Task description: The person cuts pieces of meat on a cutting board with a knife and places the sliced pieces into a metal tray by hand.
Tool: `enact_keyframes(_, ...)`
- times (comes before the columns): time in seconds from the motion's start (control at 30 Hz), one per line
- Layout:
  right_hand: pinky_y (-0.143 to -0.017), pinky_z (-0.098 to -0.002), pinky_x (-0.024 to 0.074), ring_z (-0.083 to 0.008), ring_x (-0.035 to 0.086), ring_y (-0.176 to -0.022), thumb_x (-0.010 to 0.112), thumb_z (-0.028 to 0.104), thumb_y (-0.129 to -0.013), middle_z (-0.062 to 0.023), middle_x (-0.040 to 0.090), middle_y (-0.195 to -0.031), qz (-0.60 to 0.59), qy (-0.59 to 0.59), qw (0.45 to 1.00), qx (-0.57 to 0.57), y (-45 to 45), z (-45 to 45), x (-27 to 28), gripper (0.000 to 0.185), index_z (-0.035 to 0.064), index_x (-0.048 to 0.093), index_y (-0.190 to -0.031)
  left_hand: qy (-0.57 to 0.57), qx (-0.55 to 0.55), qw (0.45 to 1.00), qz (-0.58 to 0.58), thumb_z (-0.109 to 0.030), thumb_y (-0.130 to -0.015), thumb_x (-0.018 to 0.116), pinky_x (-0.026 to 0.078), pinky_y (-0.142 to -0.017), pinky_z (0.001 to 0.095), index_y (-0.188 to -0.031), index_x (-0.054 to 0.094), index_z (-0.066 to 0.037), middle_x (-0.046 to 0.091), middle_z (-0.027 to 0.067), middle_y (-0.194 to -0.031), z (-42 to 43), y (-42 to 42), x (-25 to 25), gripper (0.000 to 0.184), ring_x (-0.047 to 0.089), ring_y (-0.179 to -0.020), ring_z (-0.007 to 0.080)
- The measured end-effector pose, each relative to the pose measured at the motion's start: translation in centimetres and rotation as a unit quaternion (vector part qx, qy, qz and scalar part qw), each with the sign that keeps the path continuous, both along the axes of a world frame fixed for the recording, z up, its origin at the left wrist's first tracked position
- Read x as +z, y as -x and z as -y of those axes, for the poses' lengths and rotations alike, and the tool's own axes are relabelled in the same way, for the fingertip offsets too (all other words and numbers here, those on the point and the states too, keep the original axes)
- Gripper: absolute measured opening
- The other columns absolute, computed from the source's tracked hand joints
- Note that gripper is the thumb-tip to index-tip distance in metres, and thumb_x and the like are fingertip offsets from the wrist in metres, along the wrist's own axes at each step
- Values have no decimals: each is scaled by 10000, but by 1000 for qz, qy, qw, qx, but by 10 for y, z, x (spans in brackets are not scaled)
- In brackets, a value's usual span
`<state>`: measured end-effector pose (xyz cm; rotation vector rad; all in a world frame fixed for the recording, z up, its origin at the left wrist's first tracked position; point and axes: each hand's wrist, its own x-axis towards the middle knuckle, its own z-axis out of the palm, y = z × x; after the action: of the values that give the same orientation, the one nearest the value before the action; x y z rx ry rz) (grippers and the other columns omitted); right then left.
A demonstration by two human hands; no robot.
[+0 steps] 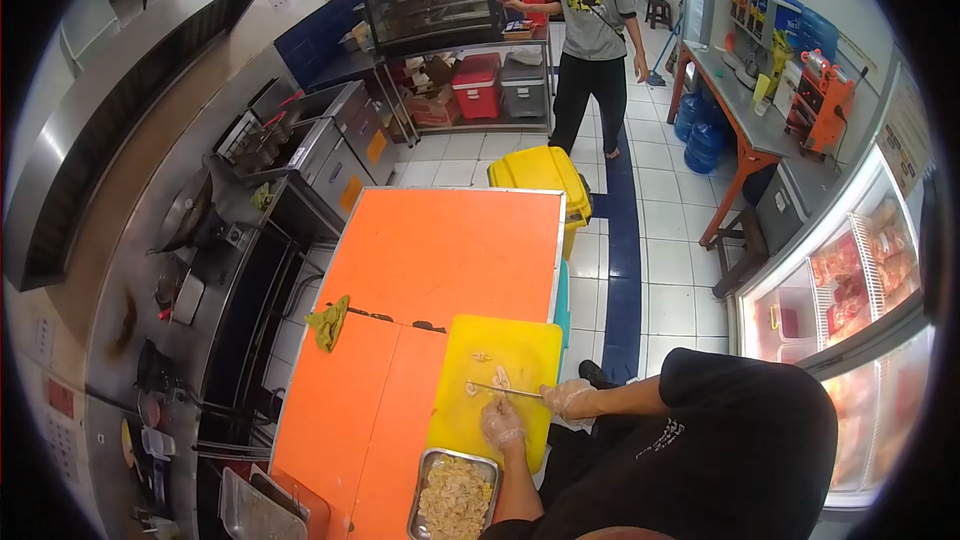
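Note:
My right hand [568, 399], in a clear plastic glove, grips a knife [512, 390] by its handle. Its blade reaches left across a yellow cutting board [508, 338]. Close below the blade is my left hand [502, 423], gloved too, with fingers curled over a pale piece of meat, mostly hidden beneath them. Another strip of pale meat [501, 377] lies just above the blade, and small scraps [480, 356] rest higher on the board. Beside my left wrist, a metal tray [414, 508] holds many cut pale pieces [455, 496].
The board lies on an orange table [440, 250] with a green cloth [327, 324] at its left edge. A yellow bin [540, 178] stands beyond. Stoves [215, 270] line the left; a lit fridge [850, 270] is at right. Another person [592, 30] stands near the display case [435, 5].

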<state>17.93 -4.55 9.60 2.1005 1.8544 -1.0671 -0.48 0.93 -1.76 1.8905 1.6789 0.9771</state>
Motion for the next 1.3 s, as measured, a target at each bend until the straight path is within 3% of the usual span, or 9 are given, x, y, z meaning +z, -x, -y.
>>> enact_keyframes(0.27, -842, -528, 632, -420, 787, -1070, 500, 219, -1101, -256, 786, -1139, 9, 10, 1000, -23, 7, 2, 17, 309, 21, 611, -1311, 63, 5, 998, -2, -276, -968, 726, 550, -882, 524, -1114, 753, 10, 730, 261, -1062, -7, 1, -9, 322, 702, -1014, 446)
enact_keyframes(0.37, -851, -528, 631, -426, 784, -1076, 525, 198, -1085, -260, 783, -1150, 12, 1, 1000, -7, 6, 3, 12, 303, 20, 609, -1315, 39, 1, 997, -64, -294, -976, 710, 544, -913, 533, -1100, 745, 6, 726, 263, -1057, -14, 3, -17, 327, 696, -1035, 453)
enact_keyframes(0.4, -854, -529, 630, -430, 782, -1078, 535, 199, -1078, -262, 782, -1155, 5, 8, 1000, -7, 6, 3, 13, 307, 17, 609, -1315, 82, -1, 994, -72, -287, -984, 696, 542, -926, 538, -1092, 739, 1, 722, 258, -1068, -15, 2, -16, 310, 692, -1045, 456)
enact_keyframes(0.53, -849, -531, 629, -433, 780, -1080, 582, 190, -1049, -260, 783, -1159, -5, 8, 1000, -16, 7, 4, 6, 321, -1, 605, -1306, 150, -14, 987, -58, -262, -1020, 628, 540, -937, 554, -1114, 717, -20, 702, 248, -1124, -5, -8, 45, 274, 682, -1070, 462)
enact_keyframes(0.83, -838, -515, 628, -419, 783, -1066, 594, 231, -1043, -260, 782, -1158, 4, -9, 1000, -14, 10, 10, -12, 339, 2, 615, -1293, 50, -49, 995, -70, -269, -1008, 650, 564, -915, 550, -1266, 670, -32, 709, 252, -1185, -12, 6, 2, 351, 710, -1065, 461)
enact_keyframes(0.97, -871, -520, 627, -412, 787, -1065, 594, 213, -1034, -238, 791, -1141, 6, -29, 999, -42, 13, 12, -12, 285, 41, 666, -1250, 83, -48, 995, -40, -246, -1011, 635, 569, -906, 554, -1273, 664, -23, 744, 247, -1119, -18, 7, -8, 345, 724, -1037, 463)
enact_keyframes(1.17, -841, -516, 624, -413, 785, -1041, 556, 239, -1065, -251, 786, -1122, 3, -26, 999, -33, 10, 11, -28, 339, -5, 616, -1293, 98, -89, 972, -194, -208, -1008, 612, 566, -902, 560, -1242, 671, -22, 765, 231, -1004, -25, 7, -35, 306, 728, -1013, 461)
enact_keyframes(1.27, -841, -516, 624, -419, 785, -1033, 535, 243, -1077, -250, 786, -1123, 3, -22, 1000, -23, 9, 9, -24, 337, 0, 616, -1295, 46, -100, 977, -180, -237, -1037, 561, 560, -908, 570, -1245, 679, -28, 764, 240, -999, -30, 10, -59, 318, 733, -981, 461)
enact_keyframes(1.3, -847, -518, 624, -421, 784, -1041, 536, 242, -1078, -254, 784, -1130, 4, -26, 999, -19, 9, 10, -23, 335, 2, 617, -1296, -33, -99, 979, -175, -271, -1061, 527, 555, -914, 574, -1217, 697, -20, 762, 254, -1010, -32, 10, -71, 341, 728, -986, 471)
